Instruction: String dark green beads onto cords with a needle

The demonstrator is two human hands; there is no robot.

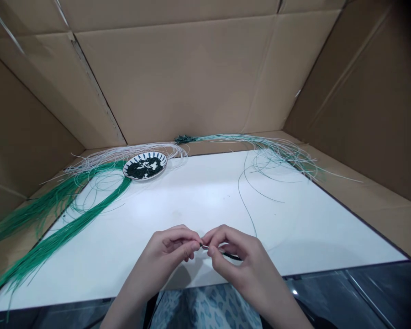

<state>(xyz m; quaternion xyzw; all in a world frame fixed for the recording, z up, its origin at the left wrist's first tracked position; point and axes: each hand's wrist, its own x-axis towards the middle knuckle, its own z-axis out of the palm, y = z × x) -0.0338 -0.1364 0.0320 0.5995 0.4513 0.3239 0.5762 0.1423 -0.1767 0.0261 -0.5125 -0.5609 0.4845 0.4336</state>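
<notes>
The fingers (187, 238) of the left hand (160, 260) are curled and closed, their tips pinched at the pale end of a short dark strand (230, 256). The fingers (222, 235) of the right hand (239, 260) are closed on the same strand from the other side, and the two sets of fingertips nearly touch. The fingers hide much of the strand: only a thin pale tip and a dark stretch show, and what the dark part is made of is too small to tell.

Both hands hover over the near edge of a white worktop (164, 214). A loose thin wire (244, 201) curves across it to the right of the hands, and a patterned cloth (205, 308) shows below the edge. Farther off, a blue-and-white plate (137, 172) holds a heap of small dark green pieces (144, 167), whose separate shapes cannot be made out. Bundles of pale strands (123, 155) and green strands (68, 219) spread along the far and left edges, some running off the left of the view. Cardboard walls (178, 68) surround the worktop.
</notes>
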